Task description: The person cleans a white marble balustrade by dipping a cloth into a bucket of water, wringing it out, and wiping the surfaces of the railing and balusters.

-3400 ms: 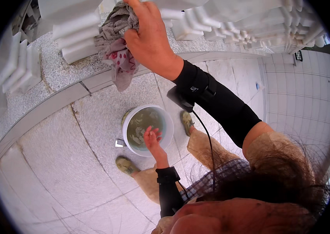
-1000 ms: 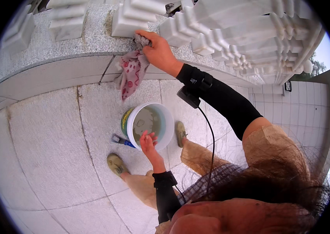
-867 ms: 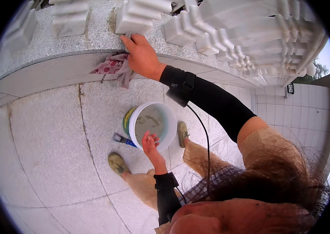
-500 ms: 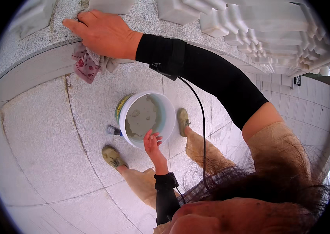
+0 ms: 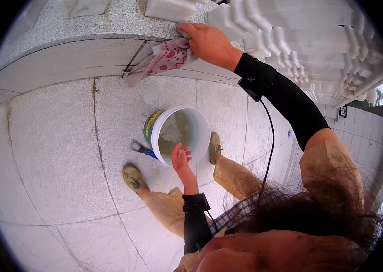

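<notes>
A white cloth with pink-red print (image 5: 169, 59) is in my right hand (image 5: 214, 43), whose fingers close on its top end at the edge of the speckled granite ledge (image 5: 126, 22). Most of the cloth hangs over the ledge's front face, its free end trailing left. Over the near rim of a white bucket (image 5: 202, 133) hovers my left hand (image 5: 184, 162), empty, palm up, with its fingers loosely curled and apart. Murky water (image 5: 172, 131) stands inside the bucket.
Pale stone balusters (image 5: 234, 20) line the ledge toward the right. A blue-handled tool with a flat head (image 5: 144, 148) lies on the paving beside the bucket. My shoes (image 5: 134, 177) stand close to it. A black cable (image 5: 271, 140) hangs from my right wrist.
My right hand has slid rightward along the ledge edge with the cloth, which now stretches out behind it to the left. The left hand stays near the bucket.
</notes>
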The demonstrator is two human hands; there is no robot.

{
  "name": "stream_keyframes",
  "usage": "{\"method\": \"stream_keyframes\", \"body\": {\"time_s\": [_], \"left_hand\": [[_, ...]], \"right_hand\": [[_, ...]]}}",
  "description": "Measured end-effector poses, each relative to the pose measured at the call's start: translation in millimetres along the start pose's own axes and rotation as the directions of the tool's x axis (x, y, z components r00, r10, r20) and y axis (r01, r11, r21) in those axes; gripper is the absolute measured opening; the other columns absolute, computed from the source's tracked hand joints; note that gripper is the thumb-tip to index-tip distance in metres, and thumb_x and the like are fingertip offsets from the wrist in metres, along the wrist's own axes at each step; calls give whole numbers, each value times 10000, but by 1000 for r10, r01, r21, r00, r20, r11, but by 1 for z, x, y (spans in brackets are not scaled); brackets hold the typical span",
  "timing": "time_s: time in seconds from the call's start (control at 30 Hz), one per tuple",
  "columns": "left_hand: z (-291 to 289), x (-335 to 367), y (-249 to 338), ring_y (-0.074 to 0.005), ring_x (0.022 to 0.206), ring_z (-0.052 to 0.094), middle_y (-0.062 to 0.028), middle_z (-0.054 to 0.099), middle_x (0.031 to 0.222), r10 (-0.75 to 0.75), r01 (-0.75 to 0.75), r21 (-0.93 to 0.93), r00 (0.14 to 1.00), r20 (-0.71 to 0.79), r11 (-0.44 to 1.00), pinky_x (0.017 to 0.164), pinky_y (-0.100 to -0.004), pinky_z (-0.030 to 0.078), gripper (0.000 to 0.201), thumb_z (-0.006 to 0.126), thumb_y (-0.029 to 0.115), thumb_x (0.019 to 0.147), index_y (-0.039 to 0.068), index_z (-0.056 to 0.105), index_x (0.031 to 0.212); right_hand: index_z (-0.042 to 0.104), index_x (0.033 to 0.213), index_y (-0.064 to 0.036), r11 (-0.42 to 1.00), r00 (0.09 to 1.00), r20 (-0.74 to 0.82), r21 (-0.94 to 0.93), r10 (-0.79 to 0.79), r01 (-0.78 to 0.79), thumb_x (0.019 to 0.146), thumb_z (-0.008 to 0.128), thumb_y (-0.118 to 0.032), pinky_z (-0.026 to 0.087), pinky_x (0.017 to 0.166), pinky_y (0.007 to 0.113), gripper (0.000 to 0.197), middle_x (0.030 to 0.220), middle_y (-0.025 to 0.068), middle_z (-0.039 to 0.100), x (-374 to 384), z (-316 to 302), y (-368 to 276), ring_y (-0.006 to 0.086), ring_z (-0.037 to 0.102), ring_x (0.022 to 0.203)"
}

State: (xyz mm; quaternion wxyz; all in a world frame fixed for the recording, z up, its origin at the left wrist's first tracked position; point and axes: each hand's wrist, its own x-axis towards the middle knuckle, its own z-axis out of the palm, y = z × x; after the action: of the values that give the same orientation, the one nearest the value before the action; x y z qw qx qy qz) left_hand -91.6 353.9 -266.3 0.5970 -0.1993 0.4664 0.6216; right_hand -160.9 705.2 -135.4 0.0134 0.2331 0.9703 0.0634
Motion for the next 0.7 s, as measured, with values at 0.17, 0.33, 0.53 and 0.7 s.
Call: {"method": "stream_keyframes", "body": {"time_s": [0.17, 0.33, 0.53, 0.7], "left_hand": [[-8, -7, 12, -119, 837, 573, -33, 635, 1007, 34, -34, -1, 999, 1, 999, 755, -272, 399, 337, 545, 270, 952, 92, 552, 1238], [-9, -9, 8, -120, 835, 577, -35, 637, 1010, 38, -38, 5, 999, -4, 999, 753, -273, 401, 339, 548, 276, 952, 92, 551, 1237], [6, -6, 3, -119, 824, 583, -33, 641, 1015, 29, -30, 41, 999, 25, 999, 751, -271, 402, 332, 545, 270, 955, 92, 550, 1236], [16, -4, 6, -116, 818, 583, -29, 646, 1015, 43, -47, 85, 998, 54, 995, 748, -271, 404, 326, 546, 274, 956, 98, 553, 1231]], "right_hand": [[479, 1292, -146, 955, 989, -142, 287, -34, 74, 820, 550, -35, 545, 742, 411, 489, 1085, 156, 646, 42, -7, -44, 342, 654, 867], [465, 1300, -155, 996, 985, -163, 63, -54, 65, 806, 579, -50, 543, 752, 411, 518, 1087, 153, 638, 50, 12, -38, 337, 636, 930], [525, 1234, -120, 995, 991, -103, 53, 89, -84, 793, 557, -19, 539, 745, 380, 453, 1073, 139, 639, -27, 12, 20, 304, 625, 969], [608, 1149, -49, 780, 853, 349, 367, 389, -506, 806, 453, 46, 526, 769, 289, 388, 998, 106, 652, -21, -41, 7, 193, 643, 852]]}}
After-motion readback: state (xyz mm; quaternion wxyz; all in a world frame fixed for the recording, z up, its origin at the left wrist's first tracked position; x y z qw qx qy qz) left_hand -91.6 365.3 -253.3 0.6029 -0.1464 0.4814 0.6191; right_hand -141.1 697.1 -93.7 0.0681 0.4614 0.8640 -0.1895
